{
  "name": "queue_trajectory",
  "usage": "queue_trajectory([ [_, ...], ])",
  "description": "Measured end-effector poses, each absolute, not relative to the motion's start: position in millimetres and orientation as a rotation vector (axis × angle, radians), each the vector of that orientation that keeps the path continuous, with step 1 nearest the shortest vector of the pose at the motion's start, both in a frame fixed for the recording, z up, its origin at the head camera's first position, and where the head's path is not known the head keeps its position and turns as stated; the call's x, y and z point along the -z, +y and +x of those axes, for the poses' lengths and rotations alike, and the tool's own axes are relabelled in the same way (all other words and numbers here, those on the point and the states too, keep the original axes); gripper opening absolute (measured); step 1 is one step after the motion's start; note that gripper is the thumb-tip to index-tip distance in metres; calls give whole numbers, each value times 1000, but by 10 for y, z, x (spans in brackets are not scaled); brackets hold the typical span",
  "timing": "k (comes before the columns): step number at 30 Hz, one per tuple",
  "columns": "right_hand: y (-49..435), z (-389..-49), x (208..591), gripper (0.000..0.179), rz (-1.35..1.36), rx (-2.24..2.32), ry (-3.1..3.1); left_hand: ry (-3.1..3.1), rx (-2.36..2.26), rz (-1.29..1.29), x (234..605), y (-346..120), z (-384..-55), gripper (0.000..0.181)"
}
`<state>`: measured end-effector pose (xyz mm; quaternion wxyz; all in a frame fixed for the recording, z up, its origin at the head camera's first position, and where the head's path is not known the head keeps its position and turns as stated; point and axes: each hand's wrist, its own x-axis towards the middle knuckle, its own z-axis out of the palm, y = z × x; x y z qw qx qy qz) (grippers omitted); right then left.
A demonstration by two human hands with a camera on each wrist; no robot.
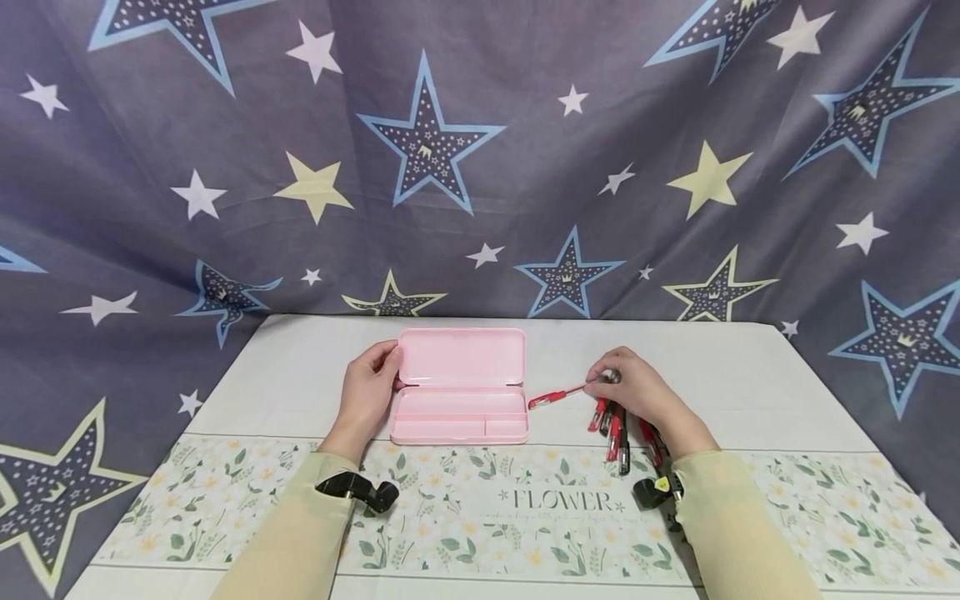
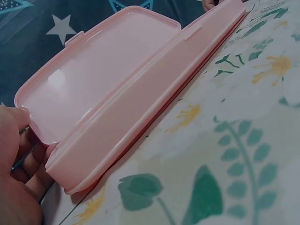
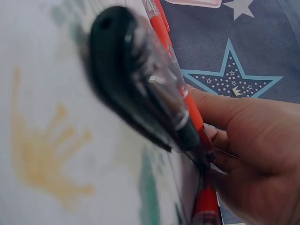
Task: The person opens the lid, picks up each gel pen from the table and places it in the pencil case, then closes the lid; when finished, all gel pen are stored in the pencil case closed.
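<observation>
An open pink pencil case (image 1: 450,429) lies on the table, its lid (image 1: 463,357) tipped back on the hinge and its compartments bare. My left hand (image 1: 369,387) pinches the lid's left edge. In the left wrist view the thumb (image 2: 18,117) lies on the lid's inner face, with the fingers behind. To the right of the case, my right hand (image 1: 633,387) pinches the end of a red pen (image 1: 551,398), whose cap end points toward the case. Beneath and beside that hand lies a pile of red and black pens (image 1: 617,433), partly hidden by it.
A white cloth with a printed floral band (image 1: 465,517) covers the table. Behind its far edge hangs a dark curtain (image 1: 495,225) with stars. In the right wrist view, a black pen (image 3: 140,79) from the pile stands large before the camera.
</observation>
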<state>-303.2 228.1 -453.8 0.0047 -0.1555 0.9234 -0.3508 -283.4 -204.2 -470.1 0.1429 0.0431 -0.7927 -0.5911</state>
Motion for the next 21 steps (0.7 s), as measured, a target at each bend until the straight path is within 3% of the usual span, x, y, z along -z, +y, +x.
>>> queue_trajectory([
  [21,2400,-3052,4570,10,-601,1186,2901,-2285,1710,139,4698,-2029,-2839,32],
])
